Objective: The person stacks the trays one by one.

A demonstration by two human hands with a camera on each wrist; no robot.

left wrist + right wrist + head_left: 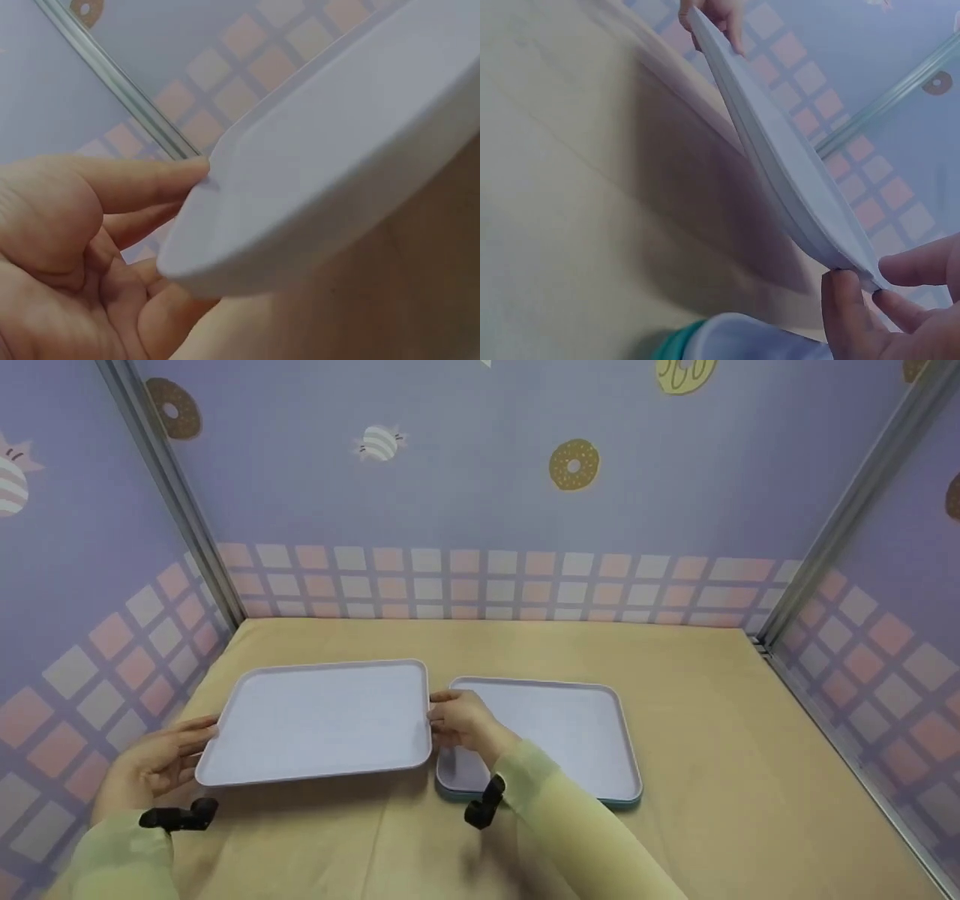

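A pale white rectangular tray [319,724] with a low rim hangs level-ish over the left part of the table, its shadow on the cloth below. My left hand [154,761] pinches its left short edge; in the left wrist view the thumb [150,184] lies on the rim and other fingers go beneath. At the opposite short edge, my right hand [465,720] grips the rim between thumb and fingers. Just right of it, under my right wrist, lies a stack: another white tray [566,735] on top of a teal tray [622,805], whose edge peeks out below.
A yellow cloth [705,750] covers the table. Purple walls [480,502] with pink and white checks enclose the back and both sides, and metal posts [832,502] stand at the back corners. Black wrist mounts [484,804] sit on both sleeves.
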